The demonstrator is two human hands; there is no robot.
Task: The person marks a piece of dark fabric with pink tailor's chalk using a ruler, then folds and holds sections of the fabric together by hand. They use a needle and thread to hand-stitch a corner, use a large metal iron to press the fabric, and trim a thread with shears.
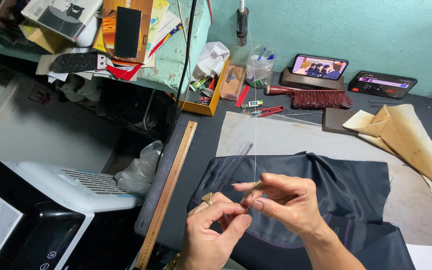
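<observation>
My left hand (211, 232) and my right hand (283, 200) meet over a piece of dark navy fabric (336, 185) near the table's front edge. The right fingers pinch a thin white thread (254, 125) that runs straight up toward a dark spool holder (242, 22) at the back. Between the fingertips of both hands sits a small needle-like item (248, 200), partly hidden. The left thumb and forefinger close on it from below. A ring shows on the left hand.
A wooden ruler (168, 192) lies along the table's left edge, a clear plastic ruler (233, 162) on the fabric. At the back are red snips (266, 111), a brush (311, 97), a phone on a stand (320, 66), an orange tray (203, 92) and tan paper (411, 137).
</observation>
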